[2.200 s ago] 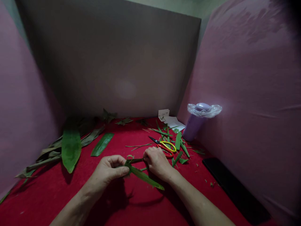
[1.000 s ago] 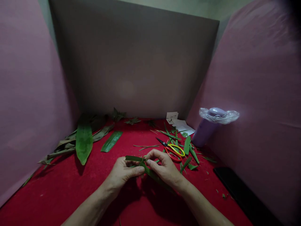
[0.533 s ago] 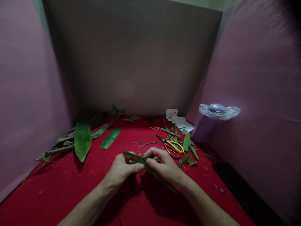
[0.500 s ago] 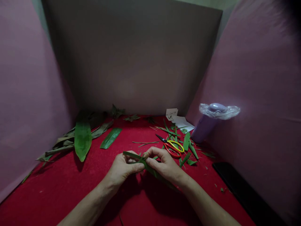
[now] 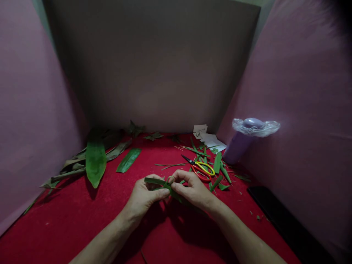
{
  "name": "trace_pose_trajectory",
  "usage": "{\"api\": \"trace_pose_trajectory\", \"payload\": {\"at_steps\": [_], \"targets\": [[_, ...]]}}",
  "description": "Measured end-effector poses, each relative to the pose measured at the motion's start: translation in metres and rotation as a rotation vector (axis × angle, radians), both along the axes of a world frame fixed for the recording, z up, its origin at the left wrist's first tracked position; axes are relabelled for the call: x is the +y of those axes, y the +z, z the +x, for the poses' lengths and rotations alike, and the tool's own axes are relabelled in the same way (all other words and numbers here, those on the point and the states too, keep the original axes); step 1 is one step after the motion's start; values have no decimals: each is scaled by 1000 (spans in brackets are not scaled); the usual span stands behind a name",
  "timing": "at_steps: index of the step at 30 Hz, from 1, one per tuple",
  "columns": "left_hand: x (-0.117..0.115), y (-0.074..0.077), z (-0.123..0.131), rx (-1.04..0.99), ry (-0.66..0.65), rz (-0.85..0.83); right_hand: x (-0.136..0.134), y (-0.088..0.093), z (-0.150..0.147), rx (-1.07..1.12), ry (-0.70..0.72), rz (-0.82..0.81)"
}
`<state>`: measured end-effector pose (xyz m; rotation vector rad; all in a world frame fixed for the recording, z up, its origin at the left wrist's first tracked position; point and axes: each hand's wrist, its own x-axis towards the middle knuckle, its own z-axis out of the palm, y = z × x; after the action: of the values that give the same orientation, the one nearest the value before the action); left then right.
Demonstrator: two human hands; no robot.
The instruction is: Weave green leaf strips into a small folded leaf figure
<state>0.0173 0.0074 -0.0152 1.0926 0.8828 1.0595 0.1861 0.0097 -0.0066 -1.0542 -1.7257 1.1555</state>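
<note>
Left hand (image 5: 144, 196) pinched the leaf strips (image 5: 154, 181), seemingly bracing them; right hand (image 5: 193, 189), grip narrow, pinched them just beside!

The held leaf (image 5: 178, 198) is between the left hand (image 5: 145, 196) and the right hand (image 5: 194, 190), over the tabletop (image 5: 82, 227); just behind the right hand lie the scissors (image 5: 191, 161), with leaf scraps (image 5: 217, 163) around them, mostly to the right; farther back are the papers (image 5: 213, 141), beside a card (image 5: 200, 130); right of these stands the bottle (image 5: 238, 148), with the slab (image 5: 283, 220) nearer the front; at left, a broad leaf (image 5: 95, 165) overlaps the leaf pile (image 5: 74, 168); a cut piece (image 5: 128, 160) lies to its right; small leaves (image 5: 135, 129) sit before the back panel (image 5: 154, 73).
</note>
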Motion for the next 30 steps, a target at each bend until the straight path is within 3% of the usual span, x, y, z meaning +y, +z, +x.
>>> {"api": "trace_pose_trajectory", "payload": {"at_steps": [11, 30], "targets": [[3, -4, -4, -4, 45, -1, 3, 3, 7, 32, 7, -155], [6, -9, -4, 73, 113, 44, 0, 4, 2, 2, -38, -45]]}}
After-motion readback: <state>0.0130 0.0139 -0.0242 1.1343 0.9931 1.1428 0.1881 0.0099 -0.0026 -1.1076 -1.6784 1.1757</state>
